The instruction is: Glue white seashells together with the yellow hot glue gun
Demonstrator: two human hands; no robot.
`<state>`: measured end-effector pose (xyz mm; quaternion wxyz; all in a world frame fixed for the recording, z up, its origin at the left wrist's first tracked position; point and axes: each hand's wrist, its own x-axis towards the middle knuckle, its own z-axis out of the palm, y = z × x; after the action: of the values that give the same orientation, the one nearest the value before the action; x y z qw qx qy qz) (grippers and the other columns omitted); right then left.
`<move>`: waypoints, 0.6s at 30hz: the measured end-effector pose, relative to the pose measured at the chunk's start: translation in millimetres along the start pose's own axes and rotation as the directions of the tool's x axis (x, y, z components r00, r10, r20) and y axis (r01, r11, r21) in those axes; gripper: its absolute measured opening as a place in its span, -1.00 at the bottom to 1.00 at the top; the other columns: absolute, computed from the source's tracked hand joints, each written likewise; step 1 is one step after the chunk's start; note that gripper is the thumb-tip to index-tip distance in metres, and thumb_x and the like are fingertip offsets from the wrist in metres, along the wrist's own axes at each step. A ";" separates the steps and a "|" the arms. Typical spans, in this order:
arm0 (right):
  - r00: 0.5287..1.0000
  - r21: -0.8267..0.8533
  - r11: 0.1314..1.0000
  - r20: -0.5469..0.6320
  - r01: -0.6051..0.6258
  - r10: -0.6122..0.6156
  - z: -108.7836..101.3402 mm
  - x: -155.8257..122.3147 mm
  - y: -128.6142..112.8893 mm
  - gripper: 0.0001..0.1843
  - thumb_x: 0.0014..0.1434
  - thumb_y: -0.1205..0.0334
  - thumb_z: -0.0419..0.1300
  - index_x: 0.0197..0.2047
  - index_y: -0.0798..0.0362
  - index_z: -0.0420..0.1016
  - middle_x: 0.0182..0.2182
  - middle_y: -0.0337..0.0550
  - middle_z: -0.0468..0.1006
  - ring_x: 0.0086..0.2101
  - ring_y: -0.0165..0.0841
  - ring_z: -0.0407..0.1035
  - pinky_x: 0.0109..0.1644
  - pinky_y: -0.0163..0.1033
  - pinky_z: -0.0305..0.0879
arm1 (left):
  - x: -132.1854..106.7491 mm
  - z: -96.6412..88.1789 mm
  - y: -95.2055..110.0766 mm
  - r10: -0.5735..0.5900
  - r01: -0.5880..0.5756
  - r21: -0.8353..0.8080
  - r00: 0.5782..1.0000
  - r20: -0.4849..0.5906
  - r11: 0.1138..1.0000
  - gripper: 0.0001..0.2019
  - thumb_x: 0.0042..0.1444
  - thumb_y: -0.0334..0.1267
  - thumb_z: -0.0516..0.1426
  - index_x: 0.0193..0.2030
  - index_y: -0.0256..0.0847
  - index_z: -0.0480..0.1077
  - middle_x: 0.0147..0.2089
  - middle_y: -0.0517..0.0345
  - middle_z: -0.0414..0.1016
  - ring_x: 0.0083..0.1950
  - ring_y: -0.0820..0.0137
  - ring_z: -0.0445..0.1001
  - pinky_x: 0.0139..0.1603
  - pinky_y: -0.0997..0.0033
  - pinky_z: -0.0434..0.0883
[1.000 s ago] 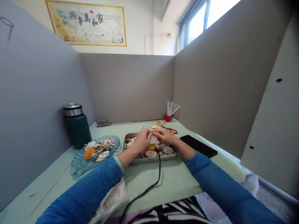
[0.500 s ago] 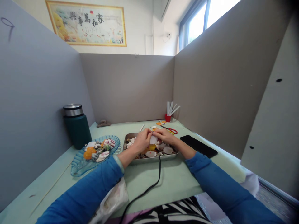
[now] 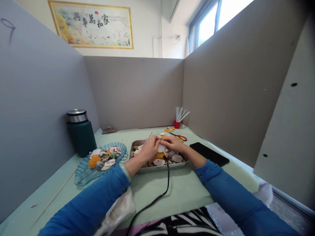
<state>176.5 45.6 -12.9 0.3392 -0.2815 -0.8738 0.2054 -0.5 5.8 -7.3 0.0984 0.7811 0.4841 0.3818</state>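
My left hand and my right hand meet above a metal tray of seashells. Thumbs and fingertips are pinched together, almost touching each other. A pale white shell shows just under the fingertips and appears to be held between both hands; the fingers cover its upper edge. Below it in the tray lies a yellow tool, partly hidden, with a black cord; it looks like a glue gun. Around it are a white oval shell and many small shells.
To the left are a blue glass dish with shells and a green bottle. Red-handled scissors, shell pieces and a red cup of white sticks stand behind. A black phone lies right. Grey partitions enclose the table.
The white shell under my fingertips has tilted slightly and shows a little less of its face. My right fingers have shifted a touch; all else looks the same.
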 end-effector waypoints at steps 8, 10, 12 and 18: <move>1.000 -0.012 1.000 -0.022 0.005 -0.006 0.5 0.2 -0.6 -0.55 0.24 -0.06 0.01 -0.49 0.11 0.33 -0.70 -0.30 0.27 -0.59 -0.45 0.18 -0.48 -0.35 0.08 | -0.4 -0.8 1.3 0.002 -0.002 -0.006 1.000 0.011 1.000 -0.76 0.24 -0.20 -0.06 -0.19 -0.24 0.38 -0.40 0.13 0.46 -0.34 0.38 0.44 -0.28 0.43 0.30; 0.999 -0.010 1.000 -0.034 -0.003 0.002 0.6 0.1 -0.8 -0.56 0.24 -0.06 0.01 -0.48 0.11 0.34 -0.70 -0.31 0.27 -0.60 -0.45 0.18 -0.49 -0.35 0.08 | -0.3 -0.7 1.0 0.002 -0.002 0.014 1.000 0.003 1.000 -0.75 0.24 -0.19 -0.06 -0.19 -0.24 0.39 -0.39 0.13 0.47 -0.34 0.38 0.43 -0.27 0.43 0.29; 0.999 -0.009 1.000 -0.046 -0.009 0.009 0.7 0.2 -0.8 -0.56 0.24 -0.06 0.01 -0.47 0.11 0.34 -0.69 -0.31 0.28 -0.60 -0.45 0.18 -0.48 -0.35 0.08 | 0.0 -0.5 0.6 0.001 -0.001 0.034 1.000 -0.002 0.999 -0.75 0.24 -0.19 -0.06 -0.20 -0.23 0.39 -0.38 0.12 0.47 -0.33 0.38 0.43 -0.27 0.43 0.28; 0.997 -0.010 1.000 -0.076 0.001 -0.001 1.3 0.7 -0.5 -0.55 0.24 -0.08 0.01 -0.49 0.10 0.33 -0.70 -0.31 0.27 -0.61 -0.46 0.18 -0.49 -0.34 0.07 | 0.5 -0.5 -0.1 0.009 -0.008 0.061 1.000 -0.019 0.998 -0.73 0.24 -0.17 -0.06 -0.21 -0.22 0.40 -0.34 0.12 0.48 -0.30 0.37 0.43 -0.26 0.43 0.27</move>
<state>175.0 45.5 -13.2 0.3709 -0.2904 -0.8614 0.1899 -0.9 6.1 -6.8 0.0686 0.7821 0.4932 0.3747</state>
